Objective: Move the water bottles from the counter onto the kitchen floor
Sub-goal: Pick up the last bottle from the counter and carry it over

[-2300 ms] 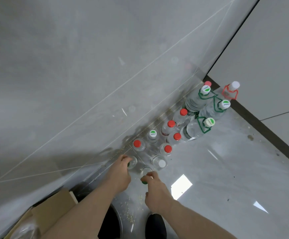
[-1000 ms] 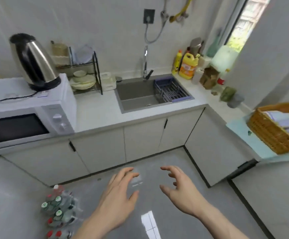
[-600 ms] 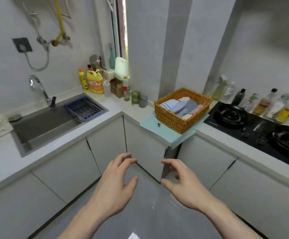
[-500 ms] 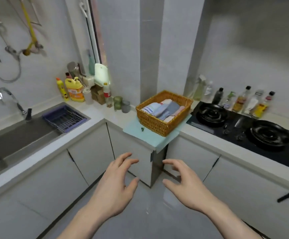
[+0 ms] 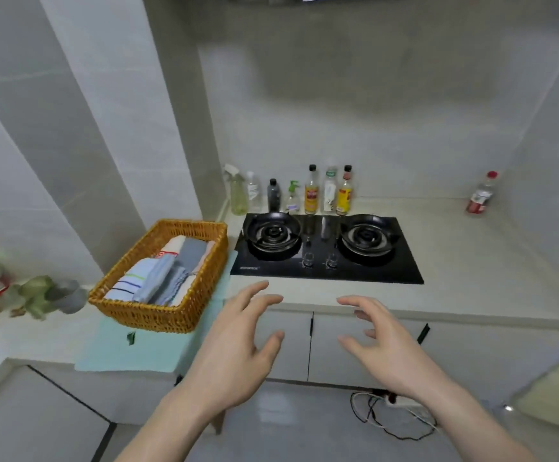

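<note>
A water bottle (image 5: pixel 480 194) with a red cap and red label stands upright alone at the far right of the cream counter (image 5: pixel 471 261), close to the back wall. My left hand (image 5: pixel 238 341) and my right hand (image 5: pixel 384 341) hover side by side in front of the counter's front edge, fingers spread and relaxed, holding nothing. Both hands are well short of the bottle, which lies up and to the right of them. The group of bottles on the floor is out of view.
A black two-burner gas hob (image 5: pixel 324 251) sits mid-counter, with a row of condiment and spray bottles (image 5: pixel 308 195) behind it. A wicker basket (image 5: pixel 161 278) of folded cloths rests on a pale green mat at left. White cabinet doors (image 5: pixel 338 348) and a tangled cable (image 5: pixel 388 415) lie below.
The view swung from the floor bottles, past the sink and basket, to the hob counter. Both hands let go of the floor bottles and stayed empty and spread throughout.
</note>
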